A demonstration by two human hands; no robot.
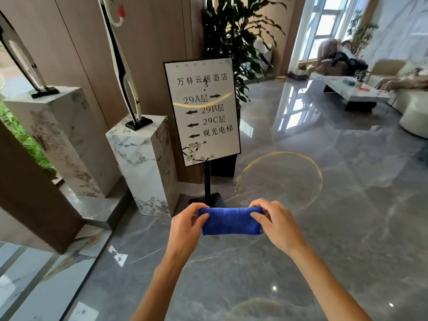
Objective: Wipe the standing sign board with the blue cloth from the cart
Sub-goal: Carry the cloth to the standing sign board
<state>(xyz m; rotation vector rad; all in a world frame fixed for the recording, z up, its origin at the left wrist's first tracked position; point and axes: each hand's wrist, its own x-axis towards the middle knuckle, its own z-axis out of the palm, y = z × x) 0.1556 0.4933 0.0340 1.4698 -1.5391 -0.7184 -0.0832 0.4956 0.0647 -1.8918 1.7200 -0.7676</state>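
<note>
The standing sign board is a white panel with black frame, Chinese text and arrows, on a thin black pole with a flat black base, straight ahead of me. A folded blue cloth hangs in the air in front of the sign's base. My left hand grips its left end and my right hand grips its right end. The cloth is below the panel and not touching it. No cart is in view.
Two marble pedestals with tall sculptures stand left of the sign. A large potted plant is behind it. At the far right are a low table, sofas and a seated person. The polished grey floor stretches to the right.
</note>
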